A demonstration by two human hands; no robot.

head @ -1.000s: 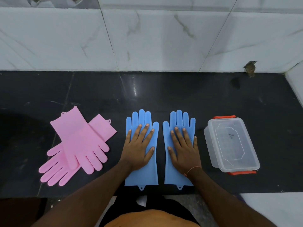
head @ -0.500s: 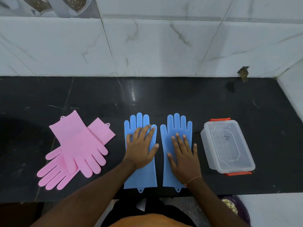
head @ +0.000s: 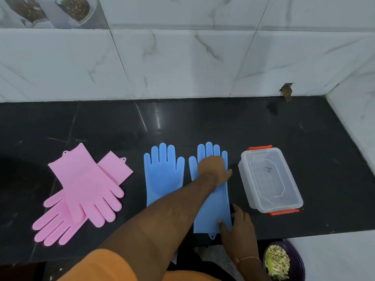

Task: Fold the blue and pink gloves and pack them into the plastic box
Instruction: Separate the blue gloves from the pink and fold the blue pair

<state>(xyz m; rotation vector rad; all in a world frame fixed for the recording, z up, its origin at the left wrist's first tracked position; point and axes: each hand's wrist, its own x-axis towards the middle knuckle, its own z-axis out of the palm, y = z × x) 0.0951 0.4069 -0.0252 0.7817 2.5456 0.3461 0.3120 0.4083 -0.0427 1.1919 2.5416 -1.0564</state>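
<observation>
Two blue gloves lie flat side by side on the black counter, fingers pointing away. The left blue glove (head: 163,175) is uncovered. My left hand (head: 213,168) reaches across and rests on the finger end of the right blue glove (head: 215,201), fingers curled down on it. At that glove's cuff corner my right hand (head: 237,224) touches the edge, fingers spread. Two pink gloves (head: 85,191) lie crossed over each other at the left. A clear plastic box (head: 269,179) with orange clips stands closed at the right.
The black counter (head: 203,122) ends at a white marble tiled wall behind and a white ledge at the right. Below the front edge, at bottom right, sits a dark bowl (head: 284,262) with pale food scraps.
My left hand left the left blue glove and crossed to the finger end of the right one. My right hand slid back to that glove's cuff corner.
</observation>
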